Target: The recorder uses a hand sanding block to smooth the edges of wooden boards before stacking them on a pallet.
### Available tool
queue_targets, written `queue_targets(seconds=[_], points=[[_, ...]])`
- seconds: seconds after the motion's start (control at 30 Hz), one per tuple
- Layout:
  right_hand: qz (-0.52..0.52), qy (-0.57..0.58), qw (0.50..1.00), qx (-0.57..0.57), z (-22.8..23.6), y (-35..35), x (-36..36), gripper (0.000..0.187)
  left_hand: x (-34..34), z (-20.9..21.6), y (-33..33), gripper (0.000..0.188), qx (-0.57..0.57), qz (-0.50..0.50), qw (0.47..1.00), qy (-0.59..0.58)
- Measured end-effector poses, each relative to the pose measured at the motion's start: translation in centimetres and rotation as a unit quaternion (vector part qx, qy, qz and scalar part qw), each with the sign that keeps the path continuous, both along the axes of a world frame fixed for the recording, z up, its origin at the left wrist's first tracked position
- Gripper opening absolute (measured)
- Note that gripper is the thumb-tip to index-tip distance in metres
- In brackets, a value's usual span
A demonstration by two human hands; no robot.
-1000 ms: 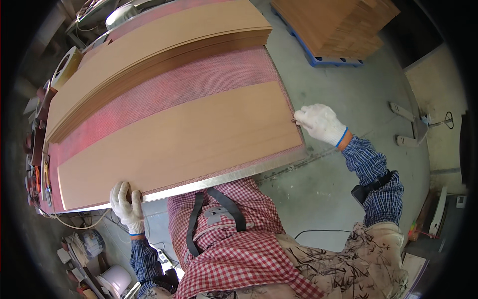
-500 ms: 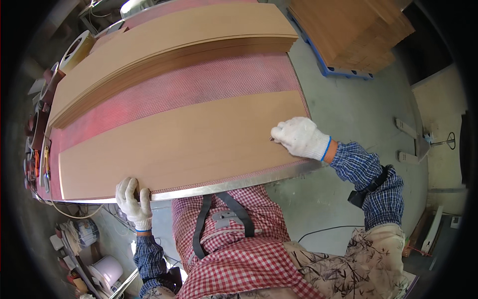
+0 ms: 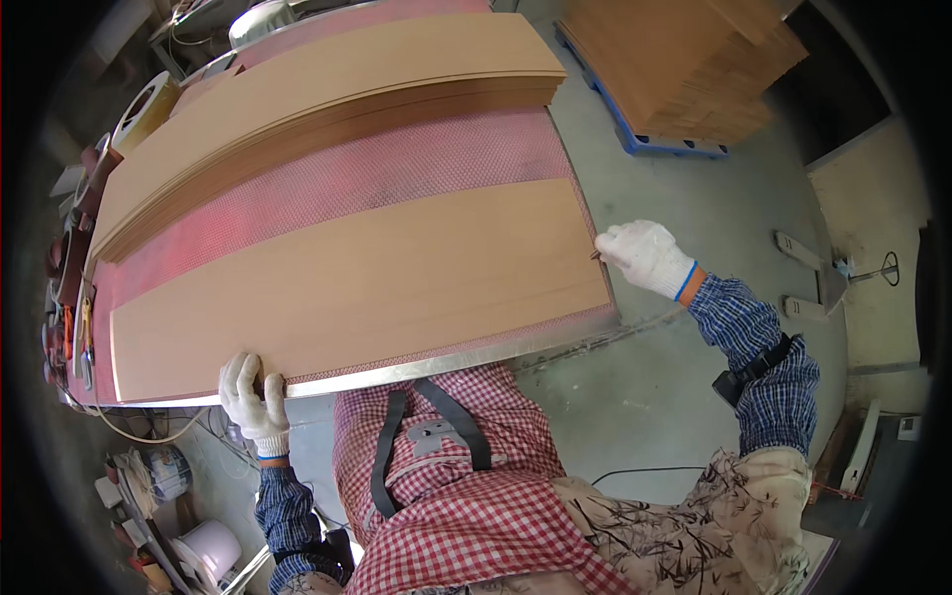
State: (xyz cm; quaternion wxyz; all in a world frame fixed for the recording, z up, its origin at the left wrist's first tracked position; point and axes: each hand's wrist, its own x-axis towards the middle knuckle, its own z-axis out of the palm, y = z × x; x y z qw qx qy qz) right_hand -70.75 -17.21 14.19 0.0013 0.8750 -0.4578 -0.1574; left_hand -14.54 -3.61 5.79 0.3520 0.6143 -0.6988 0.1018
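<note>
I watch from above as a long, pale wooden veneer sheet lies flat on the red-meshed tabletop, its near edge running just inside the metal rim. My left hand, in a white work glove, curls over that near edge toward the sheet's left end, fingers closed on the sheet. My right hand, also gloved, is at the sheet's right end, fingertips pressed together at the edge; whether they pinch the sheet itself I cannot tell. Behind the sheet, across a bare strip of mesh, sits a thick stack of veneer sheets. Another pile of boards rests on a blue pallet on the concrete floor.
</note>
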Motion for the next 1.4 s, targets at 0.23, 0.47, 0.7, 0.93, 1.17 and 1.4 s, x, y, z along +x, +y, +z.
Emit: queue_targets(seconds=[0.23,0.47,0.7,0.93,1.17,1.4], points=[[-0.098,-0.053,0.993,-0.035,1.0,1.6,-1.3,0.009,-0.1,-0.2,0.4,0.033,0.014,0.009,1.000,0.000],[-0.015,-0.056,0.997,-0.043,0.2,1.5,-0.1,0.011,-0.2,0.1,0.0,0.034,0.009,0.001,1.000,0.005],[0.007,-0.023,0.999,0.024,0.6,0.9,1.6,0.010,-0.1,0.3,0.2,0.034,0.009,0.001,1.000,-0.008],[0.059,-0.059,0.995,0.046,0.2,-0.2,6.1,0.011,0.1,0.3,0.2,0.035,0.002,0.005,1.000,-0.009],[0.136,-0.112,0.983,0.050,0.0,-0.5,16.0,0.010,-0.3,0.8,-0.2,0.035,-0.013,0.019,1.000,-0.007],[0.168,-0.134,0.973,0.081,-0.5,-0.8,26.1,0.010,-0.2,0.7,-0.1,0.039,-0.011,0.025,0.999,0.017]])
